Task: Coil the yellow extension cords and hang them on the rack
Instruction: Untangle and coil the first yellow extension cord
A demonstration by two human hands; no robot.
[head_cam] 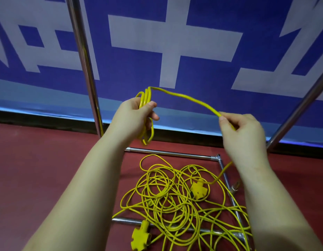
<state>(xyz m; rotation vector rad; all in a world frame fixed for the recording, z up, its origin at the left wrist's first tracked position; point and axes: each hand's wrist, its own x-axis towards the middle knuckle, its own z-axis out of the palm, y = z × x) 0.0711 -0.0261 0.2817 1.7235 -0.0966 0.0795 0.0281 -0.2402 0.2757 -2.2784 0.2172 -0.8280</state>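
The left hand (134,115) grips a few finished loops of yellow cord (184,96); the right hand (242,131) pinches the run just beyond its fingertips. Each new loop should match the others (the tangled pile (175,200) lies below both hands), feeding slack smoothly.

- The left hand (137,113), at frame centre, grips a small coil of yellow extension cord (146,116), its loops hanging below the fist.
- From the top of the coil a strand arcs rightward to the right hand (242,131), which pinches it.
- Below, in the lower centre, a tangled heap of yellow cord (175,200) lies on the red floor (39,169) across the chrome base bars of the rack (169,153).
- Two yellow multi-outlet sockets (198,191) sit in the heap.
- A blue-and-white banner (175,42) fills the upper frame.
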